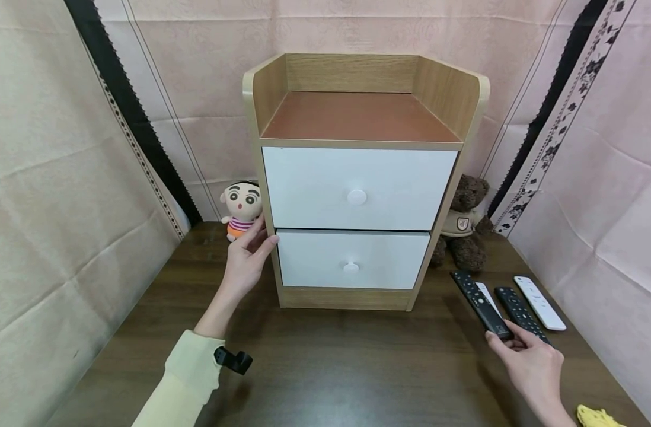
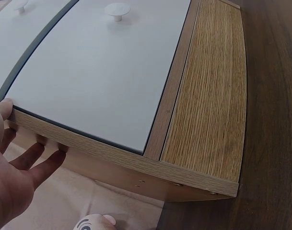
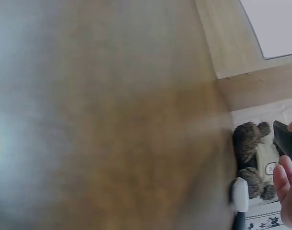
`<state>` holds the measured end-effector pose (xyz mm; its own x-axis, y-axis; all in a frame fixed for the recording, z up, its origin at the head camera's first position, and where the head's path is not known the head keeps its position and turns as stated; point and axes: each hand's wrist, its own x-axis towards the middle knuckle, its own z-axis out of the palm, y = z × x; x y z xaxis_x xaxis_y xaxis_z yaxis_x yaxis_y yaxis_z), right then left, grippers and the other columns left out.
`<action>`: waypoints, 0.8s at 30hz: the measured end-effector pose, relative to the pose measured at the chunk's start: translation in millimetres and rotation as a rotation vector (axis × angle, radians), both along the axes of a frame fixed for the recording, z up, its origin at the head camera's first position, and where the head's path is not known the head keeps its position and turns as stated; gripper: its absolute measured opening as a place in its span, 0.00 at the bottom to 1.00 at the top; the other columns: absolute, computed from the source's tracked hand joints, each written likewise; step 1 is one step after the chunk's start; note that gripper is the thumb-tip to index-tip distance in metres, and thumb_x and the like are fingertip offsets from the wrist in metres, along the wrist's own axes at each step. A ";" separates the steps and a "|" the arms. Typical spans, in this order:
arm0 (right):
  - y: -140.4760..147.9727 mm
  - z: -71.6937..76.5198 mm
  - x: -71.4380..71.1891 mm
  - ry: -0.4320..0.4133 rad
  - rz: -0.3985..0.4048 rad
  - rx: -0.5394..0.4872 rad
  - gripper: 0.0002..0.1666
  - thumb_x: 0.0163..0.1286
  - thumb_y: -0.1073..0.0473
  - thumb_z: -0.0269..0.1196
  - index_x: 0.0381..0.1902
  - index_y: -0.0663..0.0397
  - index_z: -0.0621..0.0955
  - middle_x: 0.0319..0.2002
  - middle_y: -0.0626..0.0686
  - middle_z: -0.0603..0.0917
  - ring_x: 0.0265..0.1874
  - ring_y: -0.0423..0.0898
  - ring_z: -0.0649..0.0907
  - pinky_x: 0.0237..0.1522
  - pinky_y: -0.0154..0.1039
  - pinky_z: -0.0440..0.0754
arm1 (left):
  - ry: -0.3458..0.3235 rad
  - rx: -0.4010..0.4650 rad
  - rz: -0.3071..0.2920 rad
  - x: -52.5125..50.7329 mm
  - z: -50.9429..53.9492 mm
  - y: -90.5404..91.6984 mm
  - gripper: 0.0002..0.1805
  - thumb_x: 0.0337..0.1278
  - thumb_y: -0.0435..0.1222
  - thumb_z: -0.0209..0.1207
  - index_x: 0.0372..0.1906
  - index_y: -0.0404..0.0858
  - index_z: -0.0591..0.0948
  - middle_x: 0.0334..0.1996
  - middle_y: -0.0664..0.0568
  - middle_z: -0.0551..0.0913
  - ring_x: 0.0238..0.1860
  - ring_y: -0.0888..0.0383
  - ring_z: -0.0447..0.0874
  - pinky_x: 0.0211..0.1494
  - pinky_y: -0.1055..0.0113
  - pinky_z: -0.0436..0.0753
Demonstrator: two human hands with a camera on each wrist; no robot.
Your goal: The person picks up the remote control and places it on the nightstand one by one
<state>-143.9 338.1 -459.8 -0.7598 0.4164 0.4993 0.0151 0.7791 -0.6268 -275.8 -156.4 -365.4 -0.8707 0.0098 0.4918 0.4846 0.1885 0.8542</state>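
Observation:
A small wooden cabinet (image 1: 357, 299) with two white drawers, both closed, stands in the middle of the table. At its left front edge is my left hand (image 1: 245, 264), thumb against the front edge and fairly straight fingers touching the side panel (image 2: 112, 175). My right hand (image 1: 533, 362) grips the near end of a black remote control (image 1: 477, 302), raised off the table and tilted. In the right wrist view, only part of this hand (image 3: 289, 191) and the dark remote (image 3: 286, 139) show at the right edge.
Right of the cabinet lie another black remote (image 1: 520, 311), a white remote (image 1: 540, 303) and a partly hidden white item (image 1: 487, 293). A brown teddy bear (image 1: 466, 228) sits behind them. A doll (image 1: 242, 204) stands left; something yellow (image 1: 597, 417) lies front right. Fabric walls (image 1: 64, 207) enclose the table.

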 end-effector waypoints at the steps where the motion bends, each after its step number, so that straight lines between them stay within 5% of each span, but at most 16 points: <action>1: 0.5 2.3 -1.2 0.024 0.002 -0.008 0.25 0.51 0.59 0.78 0.46 0.68 0.88 0.20 0.52 0.87 0.17 0.19 0.72 0.27 0.24 0.66 | 0.003 0.002 -0.001 -0.1 0.0 0.2 0.33 0.70 0.35 0.64 0.77 0.43 0.69 0.68 0.42 0.75 0.65 0.48 0.76 0.61 0.69 0.80; 12: 7.9 30.8 -10.3 0.183 0.051 -0.123 0.24 0.52 0.65 0.78 0.48 0.68 0.88 0.20 0.19 0.76 0.19 0.17 0.75 0.25 0.14 0.68 | 0.012 0.007 -0.007 -0.3 -0.4 0.5 0.33 0.70 0.33 0.64 0.77 0.42 0.68 0.69 0.42 0.74 0.65 0.47 0.77 0.59 0.71 0.80; 24: 9.6 58.5 -17.0 0.359 0.188 -0.129 0.25 0.50 0.76 0.75 0.50 0.68 0.87 0.27 0.23 0.81 0.24 0.20 0.79 0.30 0.13 0.72 | -0.006 0.009 -0.018 1.1 1.2 0.7 0.33 0.71 0.33 0.63 0.78 0.42 0.67 0.71 0.43 0.72 0.65 0.45 0.76 0.62 0.63 0.80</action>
